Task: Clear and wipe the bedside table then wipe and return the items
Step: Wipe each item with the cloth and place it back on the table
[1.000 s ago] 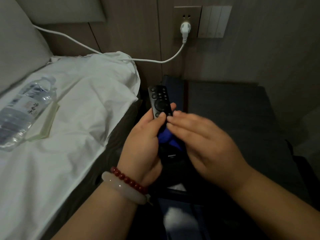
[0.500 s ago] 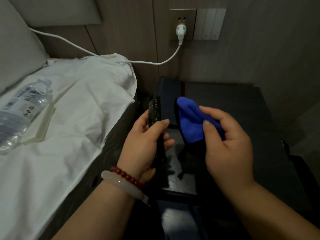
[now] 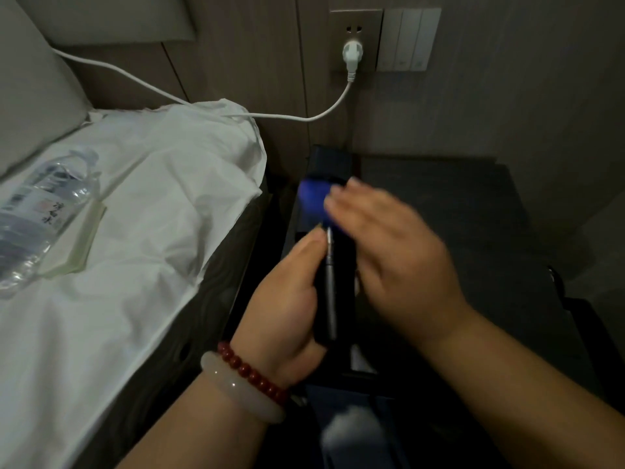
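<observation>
Blurs, lowest in view, a pale shape (image 3: 351, 431) beyond recognition; wears on the left wrist a pale bangle (image 3: 236, 390) and a red bead bracelet (image 3: 253, 374); just beyond, clasps a slim black remote control (image 3: 329, 286) in the left hand (image 3: 287, 299), fingers curled behind it and thumb up along its near side, turning it edge-on, probably to offer a narrow face for wiping; lays the right hand (image 3: 395, 252) across its upper end with fingers straight, pressing a blue cloth (image 3: 313, 198) against it rather than clenching, as far as discernible through motion blur; hides the right thumb and most of the cloth under that palm, leaving only a blue corner past the fingertips; hides the remote's buttons too; keeps the remote in the air above the front left of the dark bedside table (image 3: 473, 214), not resting on it, presumably to reach every side; suggests the wiping-the-items stage; shows a dark blue box (image 3: 329, 164) at the table's rear left edge, too dim to identify further; parks, to the left on the white duvet (image 3: 152, 214), a clear water bottle (image 3: 37, 211) lying on its side partly over a flat pale green pad (image 3: 81, 245), most likely to free the tabletop; crops the bottle's base at the frame edge; farthest off, runs a white cable (image 3: 203, 106) across the bedding to a white plug (image 3: 351, 55) seated in the wall socket (image 3: 355, 28), beside a switch panel (image 3: 409, 38); loses the cable's other end behind the grey headboard cushion (image 3: 33, 96).
</observation>
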The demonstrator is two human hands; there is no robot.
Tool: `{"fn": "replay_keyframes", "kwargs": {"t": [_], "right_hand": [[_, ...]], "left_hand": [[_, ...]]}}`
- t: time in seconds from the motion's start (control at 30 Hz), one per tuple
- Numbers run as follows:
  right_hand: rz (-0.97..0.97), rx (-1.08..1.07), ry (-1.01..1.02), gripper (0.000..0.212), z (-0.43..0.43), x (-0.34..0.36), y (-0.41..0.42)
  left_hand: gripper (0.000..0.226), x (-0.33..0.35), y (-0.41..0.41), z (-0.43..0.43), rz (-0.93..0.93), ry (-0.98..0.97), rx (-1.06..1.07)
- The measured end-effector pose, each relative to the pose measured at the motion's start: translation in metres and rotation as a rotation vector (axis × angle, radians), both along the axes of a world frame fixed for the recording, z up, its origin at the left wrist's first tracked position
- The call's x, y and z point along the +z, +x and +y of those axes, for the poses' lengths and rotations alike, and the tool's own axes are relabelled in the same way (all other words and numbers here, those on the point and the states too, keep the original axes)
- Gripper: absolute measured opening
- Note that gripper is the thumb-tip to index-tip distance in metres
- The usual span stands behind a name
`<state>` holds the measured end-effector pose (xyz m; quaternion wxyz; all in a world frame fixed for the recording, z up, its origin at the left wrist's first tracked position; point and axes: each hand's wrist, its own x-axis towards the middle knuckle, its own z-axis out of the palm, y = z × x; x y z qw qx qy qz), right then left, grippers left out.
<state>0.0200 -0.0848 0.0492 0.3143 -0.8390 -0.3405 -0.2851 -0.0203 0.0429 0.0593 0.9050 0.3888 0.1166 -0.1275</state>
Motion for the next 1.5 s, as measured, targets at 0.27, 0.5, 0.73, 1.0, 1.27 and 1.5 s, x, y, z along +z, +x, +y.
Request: {"fn": "replay_keyframes", "kwargs": {"t": [0.27, 0.5, 0.73, 1.0, 1.27, 1.5], "right_hand": [[0.135, 0.326, -0.016, 0.042, 0.001, -0.015, -0.041], [0.232, 0.018, 0.084, 0.045, 0.010, 0.010, 0.018], [0.304, 0.316, 0.101, 0.041, -0.015, -0.016, -0.034], [0.547, -0.018, 0.152, 0.040, -0.040, -0.009, -0.038], [0.722, -0.202, 0.482, 0.030, -0.040, -0.026, -0.008], [1.133, -0.382, 0.649, 0.011, -0.075, -0.032, 0.065]], "left_hand": [[0.051, 0.005, 0.012, 0.020, 0.083, -0.175, 0.127], [0.045, -0.001, 0.004, -0.005, 0.061, -0.127, 0.002], [0.044, 0.005, 0.020, 0.013, 0.201, -0.115, 0.146], [0.034, -0.012, 0.043, 0.008, 0.220, -0.078, 0.345], [0.077, -0.025, 0.067, -0.034, 0.163, 0.284, 0.240], [0.077, -0.052, 0.117, -0.015, -0.969, 2.016, -0.148]]}}
